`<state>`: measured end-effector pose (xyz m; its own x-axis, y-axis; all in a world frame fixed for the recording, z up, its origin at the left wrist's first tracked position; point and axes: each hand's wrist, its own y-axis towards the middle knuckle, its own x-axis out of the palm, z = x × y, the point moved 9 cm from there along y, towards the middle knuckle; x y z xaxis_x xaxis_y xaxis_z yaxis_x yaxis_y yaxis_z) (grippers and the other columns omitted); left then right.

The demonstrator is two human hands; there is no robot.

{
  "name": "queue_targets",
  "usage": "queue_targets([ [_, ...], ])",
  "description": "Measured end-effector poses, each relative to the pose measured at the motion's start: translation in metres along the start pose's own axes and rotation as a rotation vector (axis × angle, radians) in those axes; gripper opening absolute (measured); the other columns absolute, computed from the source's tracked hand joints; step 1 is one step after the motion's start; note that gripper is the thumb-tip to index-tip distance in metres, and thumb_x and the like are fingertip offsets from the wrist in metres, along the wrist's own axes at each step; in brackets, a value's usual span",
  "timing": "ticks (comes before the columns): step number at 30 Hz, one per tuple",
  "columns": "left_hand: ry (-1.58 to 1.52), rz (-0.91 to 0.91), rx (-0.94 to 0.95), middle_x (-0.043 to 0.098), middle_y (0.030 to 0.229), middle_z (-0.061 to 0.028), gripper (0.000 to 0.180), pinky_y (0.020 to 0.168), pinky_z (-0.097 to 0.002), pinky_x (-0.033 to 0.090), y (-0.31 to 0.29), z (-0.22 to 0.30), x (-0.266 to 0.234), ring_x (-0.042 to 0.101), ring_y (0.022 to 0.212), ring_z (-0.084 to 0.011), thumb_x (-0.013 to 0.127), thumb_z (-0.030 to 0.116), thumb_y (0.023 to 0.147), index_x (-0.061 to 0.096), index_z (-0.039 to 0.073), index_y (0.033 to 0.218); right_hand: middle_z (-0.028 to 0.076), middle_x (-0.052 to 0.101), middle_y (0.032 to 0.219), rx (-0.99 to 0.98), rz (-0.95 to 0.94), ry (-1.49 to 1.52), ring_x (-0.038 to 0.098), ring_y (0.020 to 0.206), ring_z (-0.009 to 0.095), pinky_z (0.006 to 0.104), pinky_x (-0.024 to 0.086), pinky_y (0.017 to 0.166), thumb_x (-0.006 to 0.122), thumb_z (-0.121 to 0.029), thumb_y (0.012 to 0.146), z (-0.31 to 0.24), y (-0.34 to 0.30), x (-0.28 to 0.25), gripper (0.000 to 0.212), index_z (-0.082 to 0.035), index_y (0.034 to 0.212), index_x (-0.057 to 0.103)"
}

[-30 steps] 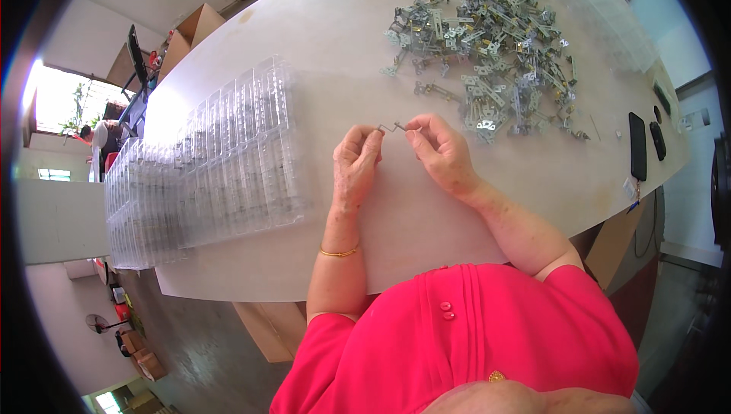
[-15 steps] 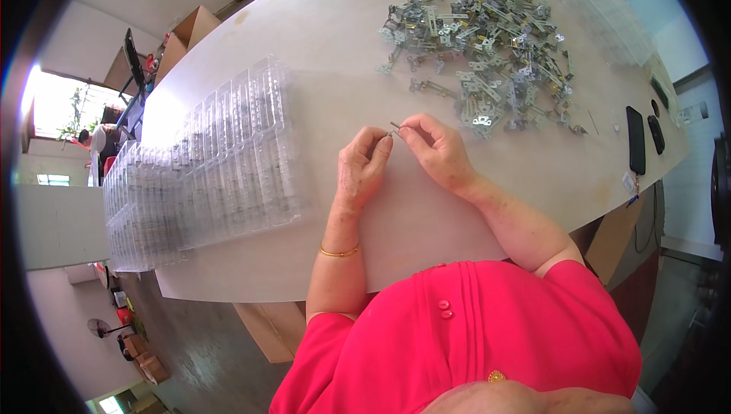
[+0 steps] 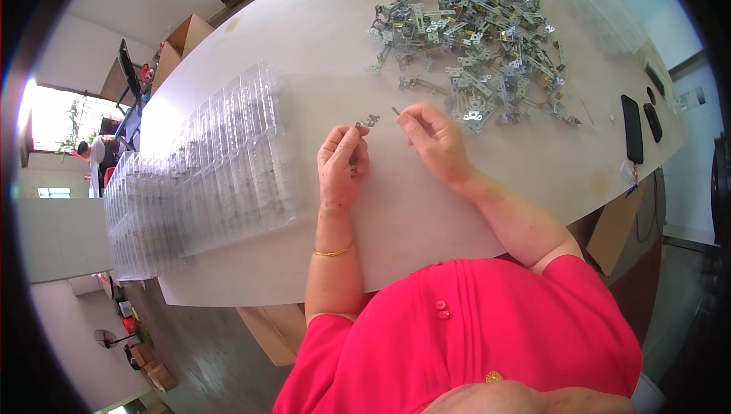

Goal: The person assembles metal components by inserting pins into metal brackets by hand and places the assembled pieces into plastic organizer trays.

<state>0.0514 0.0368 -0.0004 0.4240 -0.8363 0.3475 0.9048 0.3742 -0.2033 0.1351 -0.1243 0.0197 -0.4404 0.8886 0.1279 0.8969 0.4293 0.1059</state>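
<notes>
My left hand (image 3: 339,164) pinches a small metal bracket (image 3: 370,121) between thumb and fingers, and its far end sticks out past the fingertips. A little to the right, my right hand (image 3: 437,144) is closed on a thin dark rod (image 3: 396,111), of which only a short tip shows. The two hands are apart, over the near middle of the table (image 3: 426,223). Beyond my right hand lies a heap of metal brackets (image 3: 487,83), silvery with some brass-coloured bits.
Clear plastic trays (image 3: 228,151) with many slots stand on the left, holding small parts. More clear plastic trays (image 3: 590,6) lie at the far right. A black phone (image 3: 631,128) and a small black object (image 3: 652,124) rest near the right edge, close to a thin needle-like rod (image 3: 587,111).
My hands have moved apart. My left hand has shifted left and turned, bringing the bracket into view; the rod in my right hand is now away from it.
</notes>
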Motion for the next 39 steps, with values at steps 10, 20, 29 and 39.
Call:
queue_targets([
  [10,-0.032,-0.056,0.019,0.055,0.067,-0.0018,0.021,0.049,-0.0226,0.035,0.002,-0.003,0.001,0.044,0.052,-0.0096,0.056,0.021,0.100,0.064,0.002,0.101,-0.007,0.051,0.069,0.041,-0.099,-0.123,0.040,0.061,0.002,0.0223,0.036,0.053,0.063,-0.017,0.097,0.001,-0.006,0.010,0.013,-0.004,0.093,0.063],
  [20,0.128,-0.068,0.087,0.053,0.066,-0.0003,0.019,0.051,-0.0207,0.033,0.001,0.003,0.005,0.042,0.054,-0.0071,0.055,0.020,0.100,0.064,0.003,0.100,-0.006,0.051,0.068,0.054,-0.106,-0.144,0.041,0.061,0.003,0.0232,0.037,0.053,0.064,-0.017,0.097,0.005,-0.005,0.011,0.015,-0.003,0.092,0.063],
  [29,0.271,-0.087,0.163,0.051,0.067,0.0034,0.018,0.053,-0.0197,0.029,-0.003,0.014,0.010,0.041,0.057,-0.0043,0.058,0.019,0.099,0.064,0.003,0.097,-0.001,0.059,0.073,0.157,-0.173,-0.071,0.052,0.063,0.006,0.0232,0.044,0.057,0.057,-0.020,0.101,0.010,-0.004,0.015,0.018,-0.004,0.109,0.058],
  [39,0.281,-0.183,0.094,0.050,0.067,0.0040,0.019,0.052,-0.0202,0.029,-0.005,0.007,0.017,0.041,0.057,-0.0045,0.059,0.019,0.098,0.064,0.001,0.096,0.002,0.063,0.079,0.480,-0.315,0.356,0.058,0.067,0.009,0.0237,0.048,0.060,0.053,-0.024,0.103,0.027,-0.005,0.020,0.024,-0.003,0.109,0.062],
])
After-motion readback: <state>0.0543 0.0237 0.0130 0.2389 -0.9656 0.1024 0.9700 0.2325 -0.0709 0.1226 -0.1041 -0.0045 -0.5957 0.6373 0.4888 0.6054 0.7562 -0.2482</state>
